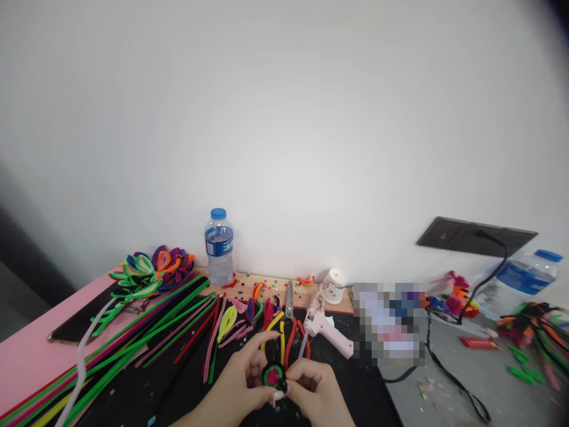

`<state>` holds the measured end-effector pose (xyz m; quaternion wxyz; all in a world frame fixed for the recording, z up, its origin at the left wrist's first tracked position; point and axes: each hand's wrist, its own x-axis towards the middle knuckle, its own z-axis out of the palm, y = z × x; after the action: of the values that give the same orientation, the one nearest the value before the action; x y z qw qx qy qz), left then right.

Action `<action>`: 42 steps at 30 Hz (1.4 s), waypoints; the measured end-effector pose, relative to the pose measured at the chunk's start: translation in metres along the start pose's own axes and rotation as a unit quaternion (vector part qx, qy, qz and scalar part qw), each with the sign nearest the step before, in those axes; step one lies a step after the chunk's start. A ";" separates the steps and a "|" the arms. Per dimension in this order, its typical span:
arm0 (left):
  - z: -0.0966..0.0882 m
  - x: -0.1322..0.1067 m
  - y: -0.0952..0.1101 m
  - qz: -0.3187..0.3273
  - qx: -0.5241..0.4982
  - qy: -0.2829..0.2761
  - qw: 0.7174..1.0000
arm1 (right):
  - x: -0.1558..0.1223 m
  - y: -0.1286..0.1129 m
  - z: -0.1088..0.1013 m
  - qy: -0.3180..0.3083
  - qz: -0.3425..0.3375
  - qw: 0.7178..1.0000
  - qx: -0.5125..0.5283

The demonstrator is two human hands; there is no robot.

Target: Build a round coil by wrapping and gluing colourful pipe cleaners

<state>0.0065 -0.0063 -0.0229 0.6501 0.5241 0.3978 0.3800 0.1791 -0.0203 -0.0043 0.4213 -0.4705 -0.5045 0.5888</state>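
Note:
A small round coil of pipe cleaner (272,376), magenta in the middle with a green ring and a black rim, is held near the bottom centre. My left hand (242,376) is closed around its left side, thumb below and forefinger arched above. From the other side, the thumb and fingertips of my right hand (316,388) pinch the coil's lower right edge, where a small dark piece shows. Just beyond the hands lie orange-handled scissors (290,332) and a pale pink glue gun (328,333) with a glue stick. Yellow and pink pipe-cleaner loops (228,325) are beside them.
Long pipe cleaners (146,344) spread across the left, below a pipe-cleaner flower (140,276). A water bottle (219,249) and a paper cup (333,286) stand by the wall. A black cable (453,379) crosses the grey surface at right, near a second bottle (522,281).

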 end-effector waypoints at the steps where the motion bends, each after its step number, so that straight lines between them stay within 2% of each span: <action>1: 0.000 0.000 0.001 0.003 -0.003 -0.003 1.000 | 0.000 -0.002 0.001 0.008 0.003 1.000 0.007; 8: 0.000 0.002 0.006 0.011 -0.055 -0.028 0.998 | 0.001 -0.007 -0.002 0.031 -0.029 0.999 -0.023; 13: -0.006 0.002 0.005 0.021 -0.075 0.008 0.997 | 0.004 -0.005 -0.010 0.068 -0.092 0.990 -0.077; 17: -0.012 0.003 0.011 0.026 -0.085 0.042 0.995 | 0.006 -0.008 -0.015 0.081 -0.116 0.984 -0.110; 22: -0.016 0.005 0.021 -0.017 -0.100 0.106 0.989 | 0.007 -0.010 -0.017 0.087 -0.123 0.981 -0.123; 28: -0.017 0.010 0.027 -0.029 -0.079 0.154 0.984 | 0.008 -0.006 -0.019 0.080 -0.126 0.981 -0.124; 35: -0.017 0.009 0.029 -0.013 -0.045 0.168 0.985 | 0.008 -0.004 -0.018 0.073 -0.121 0.983 -0.115; 42: -0.019 0.012 0.021 -0.027 -0.066 0.163 0.984 | 0.007 -0.003 -0.017 0.075 -0.112 0.985 -0.111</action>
<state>-0.0076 0.0149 -0.0059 0.6197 0.3998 0.4870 0.4679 0.1948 -0.0096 -0.0033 0.4665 -0.4978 -0.5831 0.4412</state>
